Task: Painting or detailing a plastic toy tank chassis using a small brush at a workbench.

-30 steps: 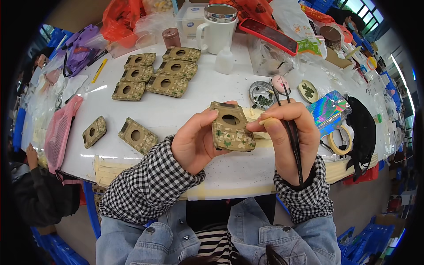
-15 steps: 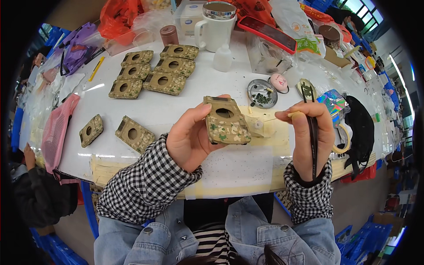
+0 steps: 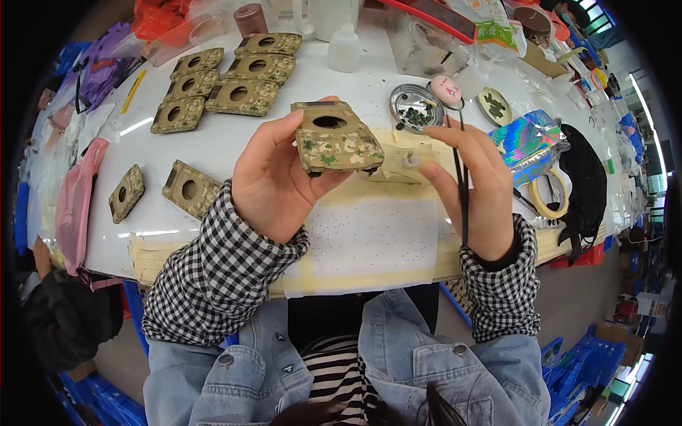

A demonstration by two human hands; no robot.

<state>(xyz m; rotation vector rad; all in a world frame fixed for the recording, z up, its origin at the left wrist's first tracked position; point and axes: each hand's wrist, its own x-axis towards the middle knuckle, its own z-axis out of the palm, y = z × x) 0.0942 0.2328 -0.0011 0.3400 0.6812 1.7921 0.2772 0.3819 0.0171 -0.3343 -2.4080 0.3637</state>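
Note:
My left hand [image 3: 273,177] holds a camouflage-painted model tank hull [image 3: 339,145] by its edges, its round opening facing up. My right hand [image 3: 479,184] has black tweezers [image 3: 464,177] tucked upright among its fingers, while the thumb and index finger stand apart with nothing visible between them. The right fingertips are near a small whitish block [image 3: 410,160] on yellowish tape and below a round clear dish [image 3: 412,112] of tiny dark green pieces. Two more camouflage hulls, one smaller [image 3: 127,193] and one larger [image 3: 190,190], lie left of my left hand.
Several camouflage hulls [image 3: 245,96] stand in rows at the back left. Behind them are a brown cylinder [image 3: 250,20] and a white squeeze bottle [image 3: 345,50]. On the right lie a tape roll [image 3: 549,195], an iridescent pouch [image 3: 526,145] and a black bag [image 3: 586,184].
The view has shifted, so the table sits higher in it. My right thumb and index finger, earlier close together, have parted. The hull in my left hand is tilted differently.

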